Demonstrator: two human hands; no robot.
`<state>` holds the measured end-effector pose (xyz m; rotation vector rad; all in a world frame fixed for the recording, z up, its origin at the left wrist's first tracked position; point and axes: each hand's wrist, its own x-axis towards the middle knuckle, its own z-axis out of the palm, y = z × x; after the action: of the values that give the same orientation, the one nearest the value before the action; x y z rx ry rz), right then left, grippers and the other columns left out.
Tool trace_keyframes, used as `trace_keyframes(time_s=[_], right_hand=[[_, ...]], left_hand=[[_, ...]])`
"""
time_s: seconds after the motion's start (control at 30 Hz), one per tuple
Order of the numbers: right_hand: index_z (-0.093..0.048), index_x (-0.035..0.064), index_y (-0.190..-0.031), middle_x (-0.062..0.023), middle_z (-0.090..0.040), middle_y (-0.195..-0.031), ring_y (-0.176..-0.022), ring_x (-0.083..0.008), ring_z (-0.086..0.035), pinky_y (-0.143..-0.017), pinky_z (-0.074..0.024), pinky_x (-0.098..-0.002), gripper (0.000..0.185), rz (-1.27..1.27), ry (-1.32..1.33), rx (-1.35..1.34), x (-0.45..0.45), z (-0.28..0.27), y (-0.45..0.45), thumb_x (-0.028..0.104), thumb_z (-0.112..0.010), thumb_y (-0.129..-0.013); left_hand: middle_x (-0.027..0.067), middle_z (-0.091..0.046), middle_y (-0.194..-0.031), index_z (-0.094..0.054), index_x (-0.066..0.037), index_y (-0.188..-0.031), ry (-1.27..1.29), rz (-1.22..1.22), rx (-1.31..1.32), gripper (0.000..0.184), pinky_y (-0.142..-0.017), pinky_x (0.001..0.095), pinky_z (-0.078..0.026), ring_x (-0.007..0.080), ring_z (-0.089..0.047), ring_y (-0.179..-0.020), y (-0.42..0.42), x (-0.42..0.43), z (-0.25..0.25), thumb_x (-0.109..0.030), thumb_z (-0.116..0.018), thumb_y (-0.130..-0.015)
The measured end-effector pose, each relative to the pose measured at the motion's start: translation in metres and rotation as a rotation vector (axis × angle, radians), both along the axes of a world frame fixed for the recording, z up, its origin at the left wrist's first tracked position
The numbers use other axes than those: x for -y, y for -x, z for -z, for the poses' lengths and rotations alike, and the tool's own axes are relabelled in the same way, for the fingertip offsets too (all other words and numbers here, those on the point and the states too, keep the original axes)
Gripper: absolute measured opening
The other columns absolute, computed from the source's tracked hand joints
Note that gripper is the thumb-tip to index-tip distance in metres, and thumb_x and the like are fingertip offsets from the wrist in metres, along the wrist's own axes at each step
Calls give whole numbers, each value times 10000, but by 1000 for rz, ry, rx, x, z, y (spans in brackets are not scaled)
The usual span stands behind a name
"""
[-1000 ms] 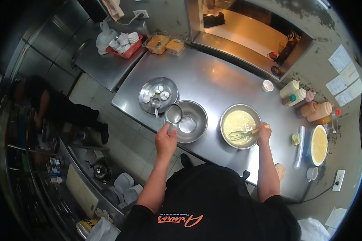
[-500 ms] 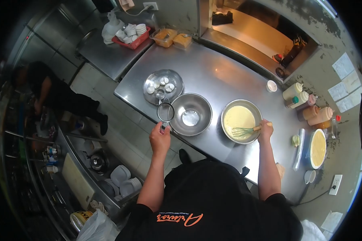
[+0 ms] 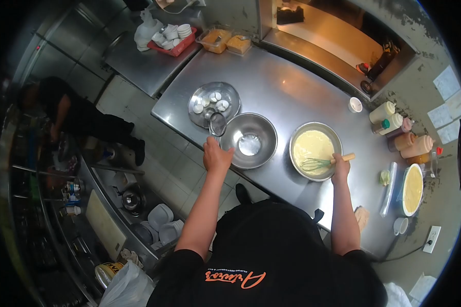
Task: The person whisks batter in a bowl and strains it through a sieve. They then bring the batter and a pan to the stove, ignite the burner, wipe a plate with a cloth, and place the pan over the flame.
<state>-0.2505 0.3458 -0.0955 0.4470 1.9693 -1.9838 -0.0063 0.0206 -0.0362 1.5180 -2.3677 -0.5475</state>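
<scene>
The right hand [image 3: 340, 168] is closed around the tan handle of a whisk [image 3: 317, 164], so its grip is narrow. The whisk has thin green wires, and it leans with its wire end down in the yellow mix [image 3: 309, 145]. The end of its handle pokes out past the fingers to the right. The mix is pale yellow and wet, with lighter streaks on top. It sits in a round, shiny metal bowl [image 3: 316, 126] on the right part of the silver table [image 3: 269, 79], near the person.

The left hand [image 3: 218, 155] pinches the handle of a small round strainer [image 3: 218, 124], and its thumb sticks out to the right. The strainer is dark gray with a thin metal ring. It is tilted, between the metal plate [image 3: 232, 94] and the wide bowl [image 3: 264, 129]. I cannot tell if the thumb touches the wide bowl's edge. That bowl is gray, with a bright round shine on its bottom.

White eggshells [image 3: 222, 105] lie on the plate, at the far left of the wide bowl. Over on the right, by the wall, are squeeze bottles [image 3: 416, 147] and an oval tub [image 3: 413, 189] of something yellow.
</scene>
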Motion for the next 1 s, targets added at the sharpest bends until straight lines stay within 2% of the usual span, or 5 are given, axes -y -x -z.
trace_keyframes(time_s=[0.27, 0.47, 0.57, 0.77, 1.0], right_hand=[[-478, 7, -868, -81, -523, -814, -697, -172, -517, -643, -442, -327, 209, 53, 13, -63, -1, 6, -7, 68, -620, -727], [-437, 47, -727, -38, -461, -719, -623, -142, -452, -591, -407, -313, 148, 117, 37, -64, -1, 13, -4, 17, -582, -718], [-442, 50, -710, -35, -464, -697, -607, -142, -449, -579, -401, -310, 134, 108, -40, -59, -3, 8, -2, 9, -569, -712], [-461, 52, -700, -33, -476, -687, -594, -143, -455, -563, -397, -307, 111, 148, -13, -39, -17, 21, 2, 17, -566, -710], [-488, 47, -697, -38, -497, -677, -578, -143, -468, -547, -400, -296, 71, 90, -25, -81, -31, 3, 1, 21, -552, -714]], left_hand=[[197, -639, -1049, -436, -25, -1102, -167, 48, 229, 567, -836, 444, -518, 365, -630, -985, 15, 20, 5, -231, -793, -713], [191, -644, -1009, -455, -22, -1069, -168, 49, 261, 477, -829, 449, -512, 365, -632, -963, 19, 14, -15, -194, -740, -727], [189, -639, -1014, -491, -12, -996, -107, 146, 78, 403, -786, 450, -502, 365, -635, -916, 8, 21, 4, -188, -725, -719], [208, -644, -793, -562, 26, -721, -6, -78, -296, 292, -704, 461, -472, 401, -620, -784, 12, 75, -22, -237, -686, -746], [238, -668, -949, -683, 9, -878, -305, -41, -172, 261, -796, 436, -499, 403, -635, -910, 19, 189, 33, -229, -617, -794]])
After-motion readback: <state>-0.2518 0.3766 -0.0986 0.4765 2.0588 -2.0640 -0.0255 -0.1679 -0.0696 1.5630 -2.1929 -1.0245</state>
